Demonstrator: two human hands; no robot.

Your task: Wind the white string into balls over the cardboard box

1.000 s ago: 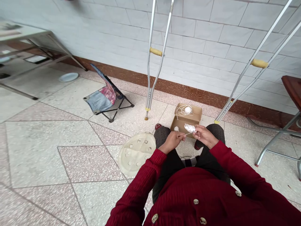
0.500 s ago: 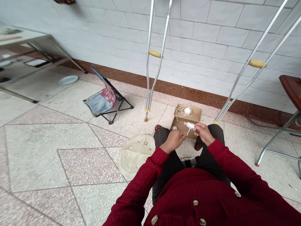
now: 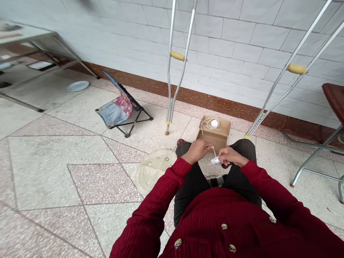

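- Fingers (image 3: 208,144) of the left hand (image 3: 199,148) pinched together, no gap to speak of, and they've got a white strand (image 3: 214,152) right of centre!
- Right hand (image 3: 232,156) close beside, fingertips curled in on one end of the white bundle (image 3: 215,161), the strand running up from it to the left hand.
- Above both in the frame, an open cardboard box (image 3: 212,138), white yarn ball (image 3: 214,123) and loose loops in its far half.
- Crutch (image 3: 177,55) at upper centre, folding chair (image 3: 114,113) left of centre.

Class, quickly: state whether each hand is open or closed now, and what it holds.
Left hand: closed, pinching a white strand.
Right hand: closed, holding a white bundle.
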